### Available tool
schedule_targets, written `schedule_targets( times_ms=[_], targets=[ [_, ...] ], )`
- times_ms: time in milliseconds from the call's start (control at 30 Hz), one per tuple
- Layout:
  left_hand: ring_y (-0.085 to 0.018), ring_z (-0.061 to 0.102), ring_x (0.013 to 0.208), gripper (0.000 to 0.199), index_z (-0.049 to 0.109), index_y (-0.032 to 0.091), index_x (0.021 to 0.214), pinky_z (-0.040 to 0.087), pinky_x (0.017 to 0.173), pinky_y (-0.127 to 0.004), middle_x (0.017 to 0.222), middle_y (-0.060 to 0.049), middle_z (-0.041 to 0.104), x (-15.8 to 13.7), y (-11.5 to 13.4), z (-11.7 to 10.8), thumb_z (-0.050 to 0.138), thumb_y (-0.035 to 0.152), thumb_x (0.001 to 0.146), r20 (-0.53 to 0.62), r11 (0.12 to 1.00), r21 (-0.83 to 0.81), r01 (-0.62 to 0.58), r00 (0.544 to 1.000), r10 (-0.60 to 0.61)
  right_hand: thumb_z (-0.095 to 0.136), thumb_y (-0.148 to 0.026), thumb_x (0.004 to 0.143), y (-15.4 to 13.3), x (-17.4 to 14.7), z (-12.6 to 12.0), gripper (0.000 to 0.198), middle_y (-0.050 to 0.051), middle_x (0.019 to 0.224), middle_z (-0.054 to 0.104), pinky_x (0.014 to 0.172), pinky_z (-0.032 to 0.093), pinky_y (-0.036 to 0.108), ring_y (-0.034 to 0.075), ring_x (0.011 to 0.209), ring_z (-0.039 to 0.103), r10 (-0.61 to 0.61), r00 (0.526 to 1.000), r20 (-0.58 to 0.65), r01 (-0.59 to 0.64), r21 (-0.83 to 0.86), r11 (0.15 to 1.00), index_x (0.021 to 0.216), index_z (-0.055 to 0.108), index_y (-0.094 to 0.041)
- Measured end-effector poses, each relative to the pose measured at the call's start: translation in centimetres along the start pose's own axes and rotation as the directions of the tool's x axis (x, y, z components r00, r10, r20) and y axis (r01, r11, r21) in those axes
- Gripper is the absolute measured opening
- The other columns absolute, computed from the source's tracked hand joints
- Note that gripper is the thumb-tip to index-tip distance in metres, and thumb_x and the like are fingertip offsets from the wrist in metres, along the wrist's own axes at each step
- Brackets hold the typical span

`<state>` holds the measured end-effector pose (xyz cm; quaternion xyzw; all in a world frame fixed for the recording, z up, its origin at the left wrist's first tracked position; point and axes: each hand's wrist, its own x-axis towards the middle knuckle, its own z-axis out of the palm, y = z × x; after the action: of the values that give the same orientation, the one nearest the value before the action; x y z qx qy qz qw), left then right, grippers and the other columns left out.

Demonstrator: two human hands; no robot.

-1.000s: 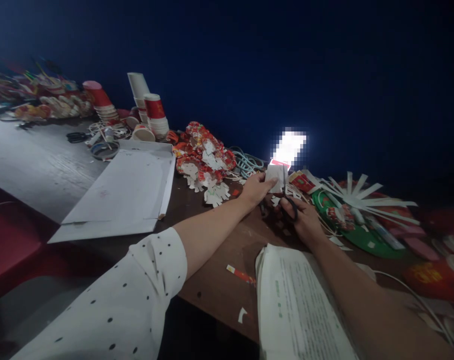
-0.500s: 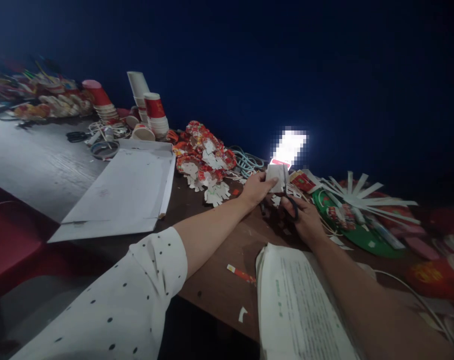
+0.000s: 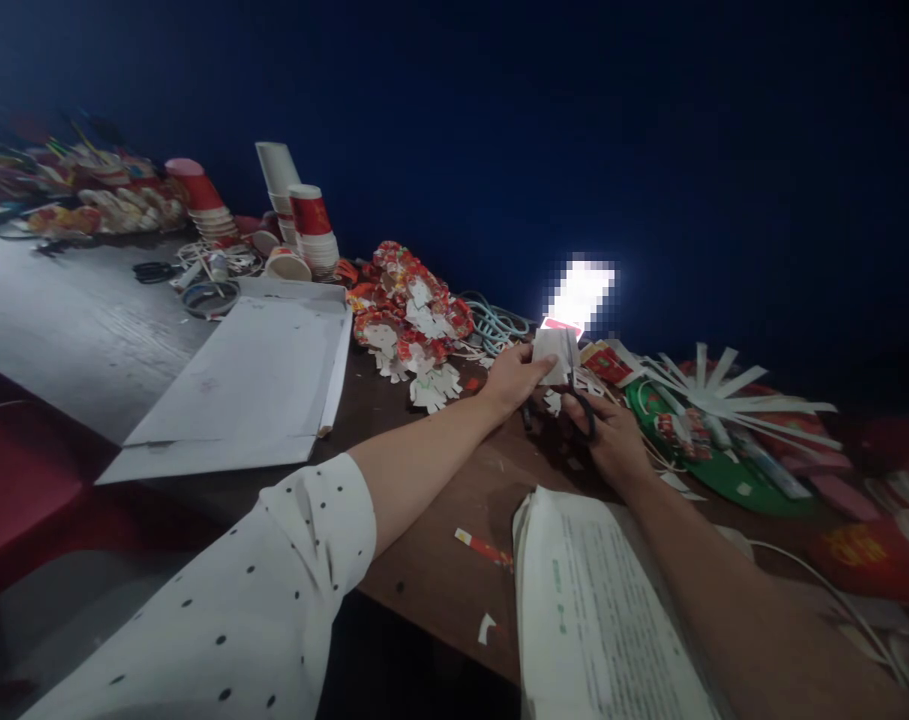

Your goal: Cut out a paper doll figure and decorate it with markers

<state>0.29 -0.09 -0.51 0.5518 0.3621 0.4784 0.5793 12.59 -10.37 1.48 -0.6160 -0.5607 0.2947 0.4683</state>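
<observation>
My left hand (image 3: 515,380) pinches a small white piece of paper (image 3: 548,350) above the brown table, the thumb lying across its face. In my right hand (image 3: 613,436) are dark-handled scissors (image 3: 587,418), fingers through the loops and blades pointing up along the paper's right side. Whether the blades are fully closed is too small to tell. Just behind the paper a bright, pixelated phone screen (image 3: 578,298) leans up. White paper scraps (image 3: 553,402) lie under the hands.
To the left are a heap of red-and-white cut paper pieces (image 3: 409,310), a white board (image 3: 236,375) and stacked paper cups (image 3: 315,230). A green disc (image 3: 754,490) with a fan of paper strips (image 3: 705,385) sits right. An open book (image 3: 589,600) lies in front.
Hardly anything differs. Both hands keep their places, with the paper and the scissors shifting only very slightly.
</observation>
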Motion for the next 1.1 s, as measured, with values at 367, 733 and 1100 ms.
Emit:
schedule_targets(
  times_ms=[367, 733, 1100],
  targets=[
    [-0.016, 0.061, 0.077, 0.032, 0.070, 0.012, 0.097, 0.048, 0.079, -0.028, 0.084, -0.005, 0.070, -0.2, 0.3, 0.0, 0.066, 0.034, 0.075, -0.014, 1.000, 0.006, 0.017, 1.000, -0.017, 0.067, -0.057, 0.073, -0.3, -0.1, 0.1, 0.039, -0.001, 0.056, 0.052, 0.049, 0.037, 0.024, 0.012, 0.054, 0.043, 0.016, 0.999, 0.030, -0.017, 0.012, 1.000, 0.074, 0.070, -0.018],
    [-0.014, 0.059, 0.073, 0.028, 0.071, 0.012, 0.091, 0.047, 0.075, -0.026, 0.076, -0.003, 0.068, -0.1, 0.4, 0.0, 0.065, 0.033, 0.075, -0.009, 0.999, 0.040, 0.027, 1.000, -0.027, 0.069, -0.058, 0.070, -0.3, -0.2, 0.2, 0.042, -0.001, 0.057, 0.054, 0.044, 0.036, 0.025, 0.011, 0.049, 0.045, 0.074, 0.997, 0.035, -0.076, 0.065, 0.995, 0.082, 0.071, -0.018],
    [-0.012, 0.054, 0.064, 0.028, 0.071, 0.011, 0.086, 0.044, 0.070, -0.025, 0.067, -0.001, 0.063, -0.4, 0.7, 0.0, 0.070, 0.034, 0.071, 0.029, 0.997, -0.003, 0.074, 0.997, -0.074, 0.071, -0.054, 0.071, 0.5, 0.0, -0.1, 0.035, -0.001, 0.063, 0.058, 0.047, 0.038, 0.024, 0.012, 0.054, 0.048, 0.052, 0.998, 0.028, -0.053, 0.068, 0.996, 0.079, 0.069, -0.020]
  ],
)
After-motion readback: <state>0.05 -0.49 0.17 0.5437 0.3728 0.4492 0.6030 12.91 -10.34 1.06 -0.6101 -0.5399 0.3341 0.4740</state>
